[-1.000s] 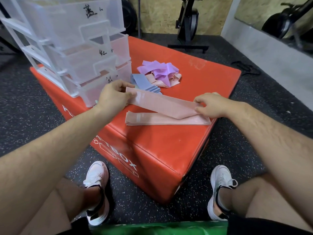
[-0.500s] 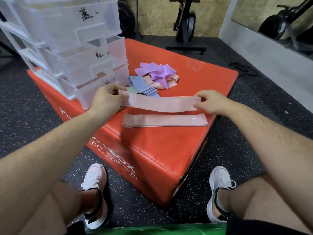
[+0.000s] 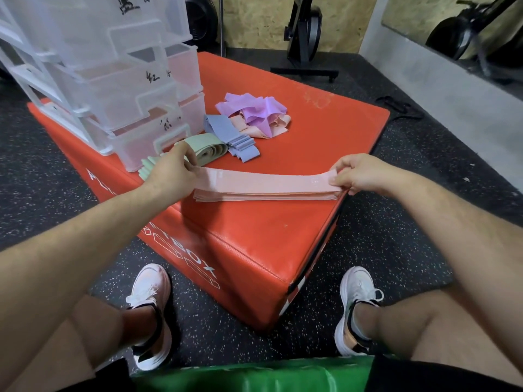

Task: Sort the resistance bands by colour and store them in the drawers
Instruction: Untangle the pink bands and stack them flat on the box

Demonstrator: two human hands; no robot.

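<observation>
While pinching the left end of a pink band (image 3: 263, 181) with the left hand (image 3: 169, 171), pinches its right end with the right hand (image 3: 359, 172), both clamped on it. Holds it lengthwise over the pink stack (image 3: 254, 197) at the near edge of the red box (image 3: 254, 244). Beyond, by the clear drawers (image 3: 127, 89): green bands (image 3: 209, 148), blue bands (image 3: 235, 137), purple bands (image 3: 252, 108).

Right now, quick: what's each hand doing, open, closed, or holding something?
Left hand: closed, pinching the left end of the pink band.
Right hand: closed, pinching the same band's right end.
</observation>
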